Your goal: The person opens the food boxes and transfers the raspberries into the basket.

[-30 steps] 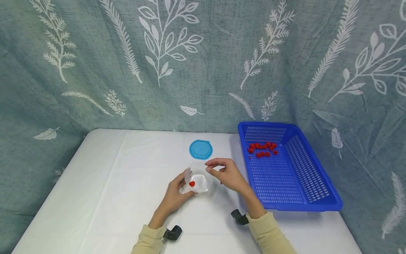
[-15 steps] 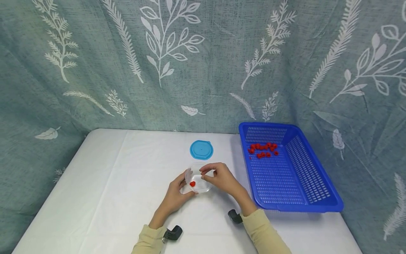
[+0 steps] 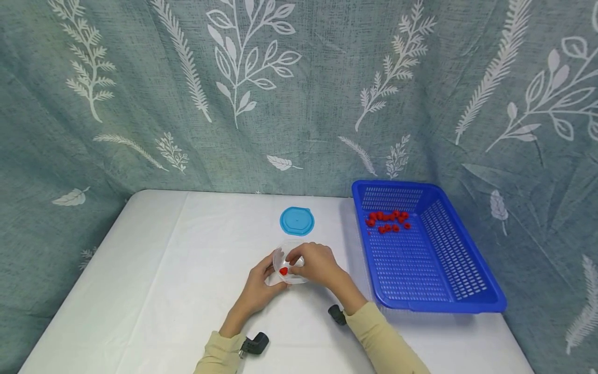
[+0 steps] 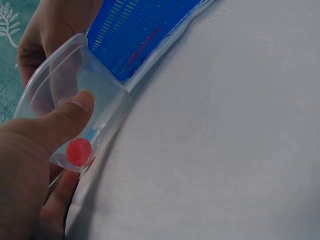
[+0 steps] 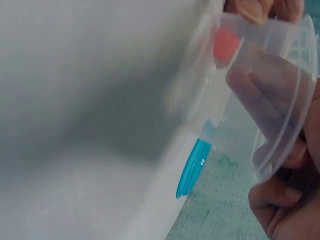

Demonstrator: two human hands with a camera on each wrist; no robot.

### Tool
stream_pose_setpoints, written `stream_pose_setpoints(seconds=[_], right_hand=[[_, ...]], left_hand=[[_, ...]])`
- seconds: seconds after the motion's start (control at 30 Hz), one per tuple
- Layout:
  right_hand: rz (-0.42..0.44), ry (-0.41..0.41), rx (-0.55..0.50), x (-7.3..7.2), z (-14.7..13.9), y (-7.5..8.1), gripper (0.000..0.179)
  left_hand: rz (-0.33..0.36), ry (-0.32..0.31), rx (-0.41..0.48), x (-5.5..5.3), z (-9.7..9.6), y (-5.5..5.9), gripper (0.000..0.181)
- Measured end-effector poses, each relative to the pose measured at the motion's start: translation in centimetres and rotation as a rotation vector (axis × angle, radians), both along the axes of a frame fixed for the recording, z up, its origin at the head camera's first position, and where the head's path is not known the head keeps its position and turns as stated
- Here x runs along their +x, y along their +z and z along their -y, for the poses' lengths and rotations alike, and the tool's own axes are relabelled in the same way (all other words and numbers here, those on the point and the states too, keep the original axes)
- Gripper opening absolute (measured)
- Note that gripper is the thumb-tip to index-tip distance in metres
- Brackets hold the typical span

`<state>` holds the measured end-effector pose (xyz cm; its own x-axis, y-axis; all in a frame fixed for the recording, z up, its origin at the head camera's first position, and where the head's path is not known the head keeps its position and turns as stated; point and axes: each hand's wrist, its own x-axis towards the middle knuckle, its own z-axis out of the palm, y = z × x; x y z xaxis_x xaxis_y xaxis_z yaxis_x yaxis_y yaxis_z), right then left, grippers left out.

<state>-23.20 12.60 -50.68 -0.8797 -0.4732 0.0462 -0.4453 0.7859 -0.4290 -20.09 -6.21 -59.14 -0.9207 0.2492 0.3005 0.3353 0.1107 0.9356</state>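
My left hand [image 3: 257, 291] grips a clear plastic container [image 4: 107, 100] from its left side, thumb along the wall, in the middle of the white table. The container is tilted. One red raspberry [image 4: 79, 152] lies low inside it, also seen through the wall in the right wrist view. My right hand [image 3: 318, 264] reaches in over the mouth from the right. Through the plastic, its fingertips [image 5: 237, 80] show extended toward the raspberry, a small gap away, with nothing between them. The other fingers of that hand are curled outside the rim.
A blue lid [image 3: 297, 221] lies flat on the table [image 3: 210, 244] behind the container. To the right stands a blue perforated basket [image 3: 411, 280] with several red raspberries [image 3: 395, 228] toward its back left. A patterned green curtain [image 3: 299, 104] hangs behind the table.
My right hand has moved left and down, from beside the container's rim to inside its mouth near the raspberry. The left hand and container have stayed nearly in place.
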Motion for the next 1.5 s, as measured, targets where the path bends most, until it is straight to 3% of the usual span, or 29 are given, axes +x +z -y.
stream_pose_setpoints(seconds=[0.2, 0.23, 0.5, 0.73, 1.0, 1.23, 1.5], right_hand=[[-0.009, -0.034, 0.063, 0.1, 0.8, -0.3, 0.019], [-0.009, -0.047, 0.074, 0.1, 1.0, -0.2, 0.020], [-0.054, -0.162, 0.180, 0.1, 2.5, -0.4, 0.017], [-0.040, -0.189, 0.182, 0.3, 2.9, -0.3, 0.009], [-0.015, -0.187, 0.094, 0.5, 2.1, 0.1, 0.009], [0.053, -0.245, -0.072, 0.6, 1.4, -0.3, 0.012], [0.038, -0.247, -0.207, 0.7, 0.9, -0.7, 0.020]], left_hand=[[0.012, 0.012, -0.024, 0.0, 0.0, 0.1, 0.084], [0.007, 0.004, -0.028, -0.2, 0.1, -0.3, 0.085], [-0.028, -0.018, -0.046, -0.3, 0.2, -0.3, 0.084], [-0.016, -0.011, -0.043, -0.4, 0.3, -0.4, 0.084], [-0.044, 0.000, -0.050, -0.4, 0.2, -0.5, 0.083], [-0.003, 0.008, -0.079, -0.3, 0.0, -0.4, 0.084], [-0.004, 0.020, -0.074, -0.2, 0.1, -0.4, 0.085]])
